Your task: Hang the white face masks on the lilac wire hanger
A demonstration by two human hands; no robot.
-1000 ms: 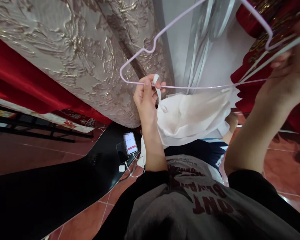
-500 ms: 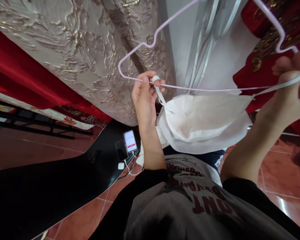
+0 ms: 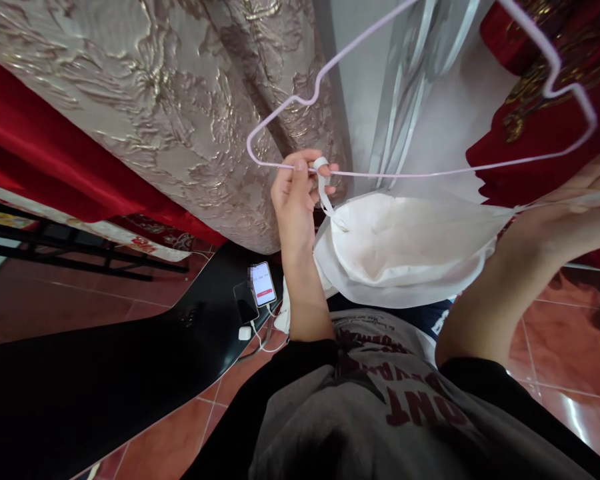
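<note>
My left hand (image 3: 300, 190) pinches the lower bar of a pale pink hanger (image 3: 405, 175), close to its left corner. A white strap loops over the fingers of that hand and runs down to a white fabric garment (image 3: 405, 240), whose open top sags below the bar. At the right edge my right hand (image 3: 580, 187) has its fingers stretched out, with the garment's other strap lying across it. The hanger's right corner is free of this hand. Part of the right hand is cut off by the frame.
Two phones (image 3: 263, 283) with white cables and a small white case (image 3: 245, 333) lie on a black surface (image 3: 130, 373) at the left. Patterned beige fabric (image 3: 155, 100) and red cloth (image 3: 545, 127) hang ahead.
My right hand has let go of the hanger's right end, moved down and opened. The hanger's right corner now shows fully. My left hand has shifted slightly right.
</note>
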